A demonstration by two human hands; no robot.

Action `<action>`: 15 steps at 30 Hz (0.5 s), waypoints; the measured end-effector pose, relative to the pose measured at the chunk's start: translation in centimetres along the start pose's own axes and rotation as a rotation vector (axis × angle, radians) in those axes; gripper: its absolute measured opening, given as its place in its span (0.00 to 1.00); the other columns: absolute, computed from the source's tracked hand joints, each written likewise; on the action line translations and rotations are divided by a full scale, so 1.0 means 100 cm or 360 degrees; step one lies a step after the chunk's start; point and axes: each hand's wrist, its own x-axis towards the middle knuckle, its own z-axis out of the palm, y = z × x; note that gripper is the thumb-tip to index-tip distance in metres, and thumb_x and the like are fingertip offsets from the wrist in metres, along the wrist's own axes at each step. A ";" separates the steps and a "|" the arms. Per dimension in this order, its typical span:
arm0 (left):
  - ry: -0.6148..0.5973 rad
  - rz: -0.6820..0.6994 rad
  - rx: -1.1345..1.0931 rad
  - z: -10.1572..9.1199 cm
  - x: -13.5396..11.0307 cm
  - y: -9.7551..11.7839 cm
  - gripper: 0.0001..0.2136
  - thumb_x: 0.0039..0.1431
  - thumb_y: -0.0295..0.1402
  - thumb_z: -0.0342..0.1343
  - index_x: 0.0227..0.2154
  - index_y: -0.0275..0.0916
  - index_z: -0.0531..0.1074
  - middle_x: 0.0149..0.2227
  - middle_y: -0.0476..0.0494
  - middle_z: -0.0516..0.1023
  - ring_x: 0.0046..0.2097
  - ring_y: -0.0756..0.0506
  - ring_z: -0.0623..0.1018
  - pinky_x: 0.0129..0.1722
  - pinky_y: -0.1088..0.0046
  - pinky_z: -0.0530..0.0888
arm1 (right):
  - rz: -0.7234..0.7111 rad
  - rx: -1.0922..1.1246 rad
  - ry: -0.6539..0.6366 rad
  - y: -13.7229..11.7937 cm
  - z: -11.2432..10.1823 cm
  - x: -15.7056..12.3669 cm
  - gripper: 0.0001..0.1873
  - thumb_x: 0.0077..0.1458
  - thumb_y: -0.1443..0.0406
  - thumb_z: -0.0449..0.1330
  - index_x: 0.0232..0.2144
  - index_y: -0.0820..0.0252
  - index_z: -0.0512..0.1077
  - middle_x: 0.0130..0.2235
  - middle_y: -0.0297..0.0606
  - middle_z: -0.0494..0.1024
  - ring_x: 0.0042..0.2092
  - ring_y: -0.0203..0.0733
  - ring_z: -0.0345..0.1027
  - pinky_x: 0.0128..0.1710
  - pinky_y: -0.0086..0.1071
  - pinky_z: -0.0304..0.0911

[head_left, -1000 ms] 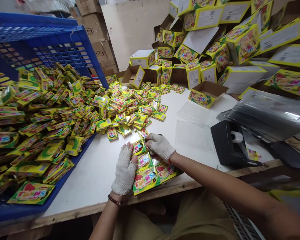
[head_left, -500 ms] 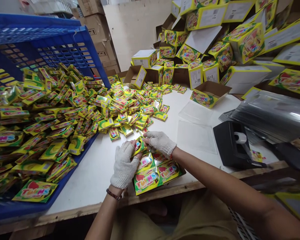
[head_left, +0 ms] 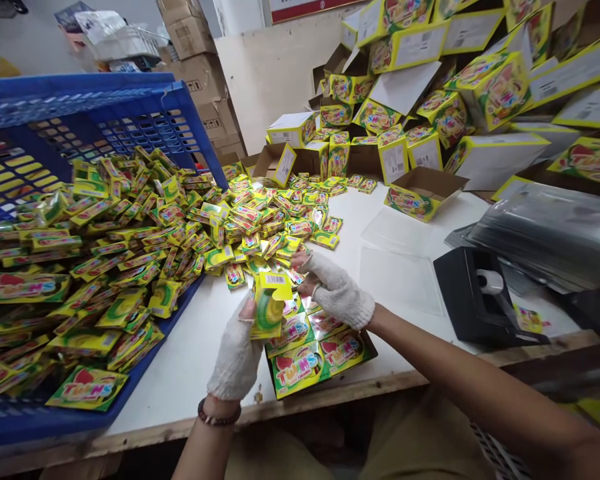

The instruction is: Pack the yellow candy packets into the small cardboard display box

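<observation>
My left hand (head_left: 237, 357), in a white knit glove with bare fingertips, grips a small yellow-green candy box (head_left: 269, 313). It is held upright, with a barcode on the yellow flap at its top. Just to its right is my right hand (head_left: 341, 290), gloved the same way, fingers apart and nothing seen between them. Below both hands, a display carton (head_left: 325, 381) at the table's front edge holds several candy boxes lying flat, TWINS print up. Part of the carton is hidden behind my hands.
A blue crate (head_left: 200, 137) on its side spills a heap of candy boxes (head_left: 145, 250) onto the white table (head_left: 180, 360). A black tape dispenser (head_left: 463, 293), clear plastic sheets (head_left: 400, 277) and an open carton (head_left: 425, 193) lie right. Stacked cartons (head_left: 490, 87) stand behind.
My left hand has raised and turned the candy box from lying over the carton to upright, showing its barcode flap. My right hand has come off it and shifted right. The view has tilted up slightly.
</observation>
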 end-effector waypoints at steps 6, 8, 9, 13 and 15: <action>0.0246 -0.0638 -0.0401 0.022 -0.020 0.015 0.12 0.64 0.35 0.47 0.41 0.34 0.73 0.33 0.42 0.80 0.28 0.47 0.79 0.33 0.67 0.80 | -0.0752 -0.0170 -0.0526 -0.018 -0.012 0.009 0.22 0.58 0.68 0.60 0.55 0.61 0.67 0.56 0.52 0.70 0.56 0.44 0.67 0.52 0.38 0.68; 0.0218 -0.0676 -0.0404 0.024 -0.022 0.017 0.12 0.65 0.34 0.46 0.40 0.34 0.72 0.31 0.41 0.80 0.28 0.46 0.79 0.34 0.66 0.80 | -0.0835 -0.0293 -0.0551 -0.020 -0.013 0.007 0.17 0.61 0.69 0.56 0.53 0.62 0.69 0.53 0.52 0.72 0.54 0.43 0.69 0.51 0.37 0.68; 0.0204 -0.0687 -0.0394 0.025 -0.023 0.018 0.12 0.65 0.34 0.45 0.40 0.33 0.72 0.31 0.41 0.80 0.28 0.46 0.79 0.35 0.65 0.81 | -0.0848 -0.0359 -0.0543 -0.022 -0.014 0.005 0.16 0.62 0.70 0.53 0.51 0.61 0.71 0.52 0.52 0.73 0.53 0.43 0.70 0.50 0.37 0.69; 0.0173 -0.0729 -0.0365 0.023 -0.026 0.020 0.13 0.65 0.34 0.46 0.39 0.33 0.73 0.32 0.39 0.80 0.29 0.45 0.80 0.33 0.64 0.81 | -0.0805 -0.0582 -0.0546 -0.029 -0.018 0.000 0.14 0.65 0.66 0.50 0.43 0.58 0.76 0.49 0.48 0.76 0.49 0.44 0.73 0.46 0.38 0.71; 0.0147 -0.0721 -0.0363 0.021 -0.027 0.020 0.12 0.64 0.34 0.47 0.39 0.33 0.73 0.32 0.39 0.80 0.29 0.45 0.80 0.30 0.66 0.80 | -0.0788 -0.0646 -0.0602 -0.034 -0.021 -0.001 0.15 0.66 0.63 0.49 0.41 0.57 0.76 0.48 0.46 0.77 0.47 0.44 0.73 0.46 0.39 0.71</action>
